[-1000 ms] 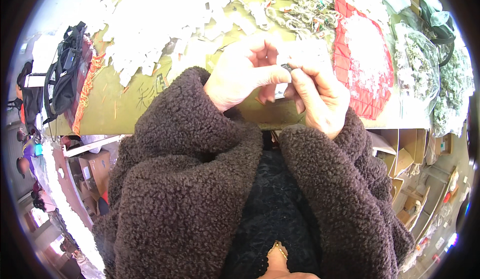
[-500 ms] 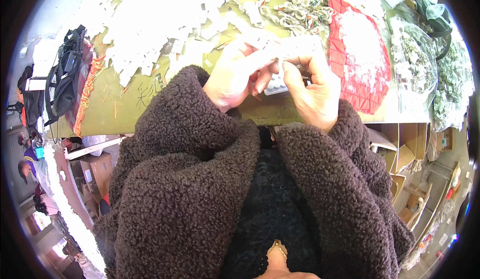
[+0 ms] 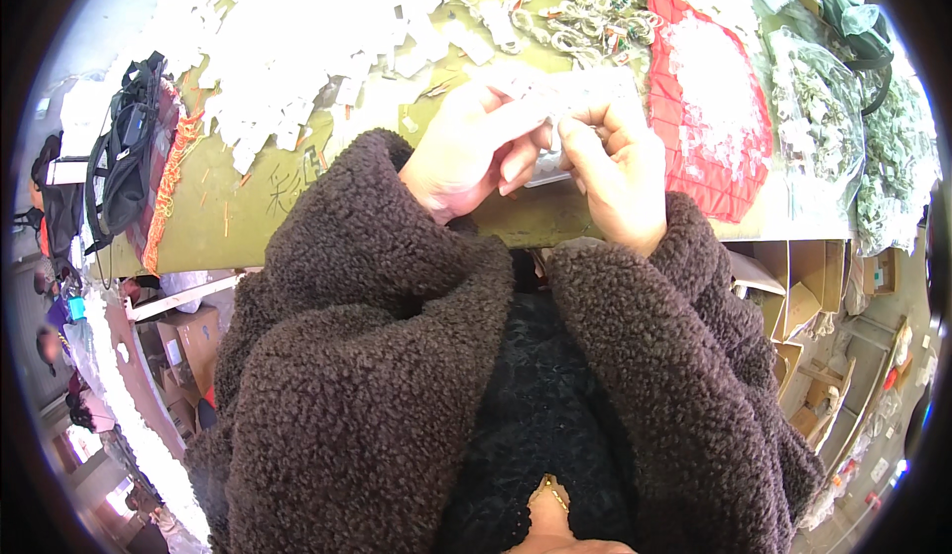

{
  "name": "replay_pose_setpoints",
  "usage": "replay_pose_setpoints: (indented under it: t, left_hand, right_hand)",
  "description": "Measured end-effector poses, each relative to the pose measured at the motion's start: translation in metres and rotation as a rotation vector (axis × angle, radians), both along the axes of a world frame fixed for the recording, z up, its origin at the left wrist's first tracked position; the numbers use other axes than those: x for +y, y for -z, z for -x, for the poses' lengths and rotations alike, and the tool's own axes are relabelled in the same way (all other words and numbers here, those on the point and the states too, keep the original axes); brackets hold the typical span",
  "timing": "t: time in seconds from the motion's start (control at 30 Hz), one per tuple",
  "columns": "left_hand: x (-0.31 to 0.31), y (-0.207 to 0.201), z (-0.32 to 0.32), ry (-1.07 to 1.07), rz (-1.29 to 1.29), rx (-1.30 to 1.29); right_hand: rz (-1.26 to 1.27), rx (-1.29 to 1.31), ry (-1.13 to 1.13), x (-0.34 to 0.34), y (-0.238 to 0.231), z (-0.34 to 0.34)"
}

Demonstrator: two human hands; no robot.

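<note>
My left hand (image 3: 466,152) and my right hand (image 3: 617,167) meet over the table in front of me, fingertips almost touching. The fingers of my left hand are curled inward and closed on something too bright to make out. My right hand pinches with thumb and forefinger beside the left fingertips; whatever is in that pinch is tiny and washed out by glare. Just below the fingertips, partly hidden by both hands, lies a small pale tray-like piece (image 3: 548,172). Glare whitens the area beyond my fingers.
A large pile of white pieces (image 3: 288,58) covers the table's far left. Coiled cables (image 3: 595,13) lie at the back, with a red cloth (image 3: 694,147) bearing small clear bits to their right. Bagged cables (image 3: 818,127) sit farther right. Orange cords (image 3: 177,187) and a black bag (image 3: 129,152) are at left.
My right fingers have drawn in more tightly and shifted slightly, covering more of the pale tray-like piece. My left hand stays nearly in place.
</note>
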State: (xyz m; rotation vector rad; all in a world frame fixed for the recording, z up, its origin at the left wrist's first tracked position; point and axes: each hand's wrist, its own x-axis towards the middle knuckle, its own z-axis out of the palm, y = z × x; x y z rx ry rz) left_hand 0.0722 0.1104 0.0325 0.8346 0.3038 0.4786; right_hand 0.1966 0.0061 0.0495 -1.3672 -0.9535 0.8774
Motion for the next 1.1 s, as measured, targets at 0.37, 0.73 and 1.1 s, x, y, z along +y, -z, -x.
replay_pose_setpoints:
  t: [0.37,0.73,1.1]
  left_hand:
    - [0.014,-0.001,0.009,-0.051,0.106,-0.191]
    - [0.016,0.002,0.013,0.032,0.202,-0.188]
    - [0.013,-0.001,0.013,0.037,0.175,-0.132]
  right_hand:
    - [-0.338,-0.443,0.21,-0.008,-0.009,-0.043]
    - [-0.002,-1.005,0.074,-0.003,0.025,-0.09]
    - [-0.003,-1.098,0.022,-0.009,0.016,-0.086]
